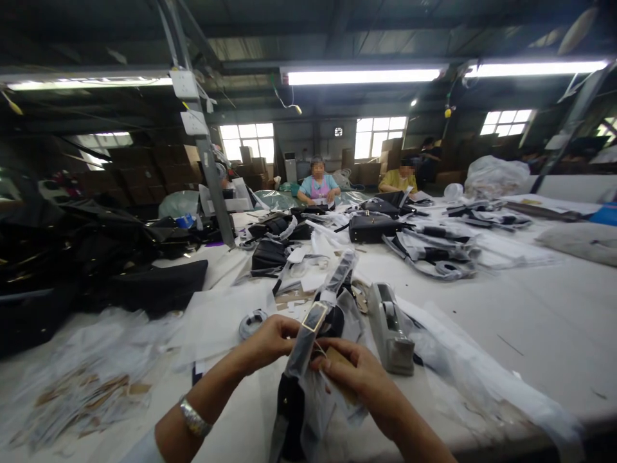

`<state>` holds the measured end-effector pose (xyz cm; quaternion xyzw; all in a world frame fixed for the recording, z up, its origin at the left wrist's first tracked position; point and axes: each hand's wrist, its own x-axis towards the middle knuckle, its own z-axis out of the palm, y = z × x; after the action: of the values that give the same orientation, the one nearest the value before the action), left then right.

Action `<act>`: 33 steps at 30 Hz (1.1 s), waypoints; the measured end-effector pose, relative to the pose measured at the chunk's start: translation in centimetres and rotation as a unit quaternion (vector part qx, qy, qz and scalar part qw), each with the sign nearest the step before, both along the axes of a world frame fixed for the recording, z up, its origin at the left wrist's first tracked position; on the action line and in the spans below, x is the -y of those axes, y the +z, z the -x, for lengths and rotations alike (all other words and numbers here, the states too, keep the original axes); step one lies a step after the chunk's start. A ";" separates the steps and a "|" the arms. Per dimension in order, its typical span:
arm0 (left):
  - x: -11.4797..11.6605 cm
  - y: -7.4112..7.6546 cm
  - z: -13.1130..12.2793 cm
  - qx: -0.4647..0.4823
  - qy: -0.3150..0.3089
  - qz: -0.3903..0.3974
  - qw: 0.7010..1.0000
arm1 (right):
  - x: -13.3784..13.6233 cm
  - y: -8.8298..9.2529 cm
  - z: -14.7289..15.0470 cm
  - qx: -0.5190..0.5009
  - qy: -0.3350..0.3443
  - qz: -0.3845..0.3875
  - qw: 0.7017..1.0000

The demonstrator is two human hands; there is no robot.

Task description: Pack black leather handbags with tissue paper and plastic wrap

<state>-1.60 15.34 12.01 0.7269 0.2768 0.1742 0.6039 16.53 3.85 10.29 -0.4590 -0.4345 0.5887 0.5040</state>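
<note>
A black bag strap point(303, 350) in thin, cloudy wrapping runs up through the middle of the view, with a gold rectangular buckle point(315, 317) on it. The fingers of my left hand point(274, 341) are closed at the strap's left edge, just below the buckle. My right hand point(359, 373) is closed on a brown card tag point(340, 365), beside the strap's right edge. A thin pale string point(319, 347) loops between the hands. The black bag part point(290, 411) under the strap is partly covered by wrapping.
A grey tape dispenser point(391, 331) stands right of the strap. A tape roll point(252, 323) lies left. Brown tags in plastic point(91, 392) are at lower left. Black bags point(371, 226) and wrapping cover the table's far part. Two co-workers sit opposite; a metal post point(212, 173) rises at left.
</note>
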 end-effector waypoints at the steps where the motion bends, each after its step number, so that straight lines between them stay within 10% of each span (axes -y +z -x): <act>1: -0.1 -0.1 0.2 -0.001 0.008 -0.006 1.000 | 0.0 -0.1 -0.2 0.001 -0.002 0.003 1.000; 10: 1.9 1.3 3.3 0.039 0.053 0.072 0.995 | 1.7 0.3 -0.8 0.209 -0.029 -0.070 0.975; 22: 4.0 -1.2 4.9 0.123 0.247 0.081 0.958 | 3.8 0.2 -0.7 0.363 -0.130 -0.112 0.916; 33: 1.5 -0.9 2.7 0.002 0.091 -0.108 0.990 | 0.8 -0.7 0.1 0.334 -0.112 -0.113 0.929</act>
<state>-4.29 13.87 11.11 0.7593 0.3204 0.2585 0.5040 16.43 3.05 9.59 -0.6149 -0.5870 0.2883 0.4408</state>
